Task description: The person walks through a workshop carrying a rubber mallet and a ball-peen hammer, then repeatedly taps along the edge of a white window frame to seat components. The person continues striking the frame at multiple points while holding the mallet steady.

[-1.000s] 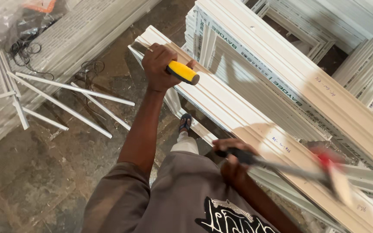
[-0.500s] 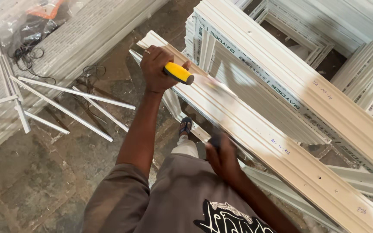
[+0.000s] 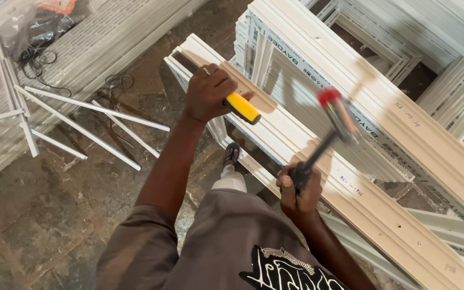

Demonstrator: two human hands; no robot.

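Nearest, low right of centre: right hand (image 3: 298, 189) clenched around the dark grip of a hammer (image 3: 326, 137). Long axis slanting from the fist up toward the far right; red, motion-blurred head at the far end, raised above the white frame profile (image 3: 382, 215). Farther and left: left hand (image 3: 209, 92) wrapped tight around a yellow-handled tool (image 3: 242, 108), butt end pointing near-right, working end hidden behind the fist, pressed against the same profile's far-left end. Left, on the floor (image 3: 38, 225): loose white strips (image 3: 81, 126) scattered, well apart from both hands. Far right: stacked white frames (image 3: 404, 48).
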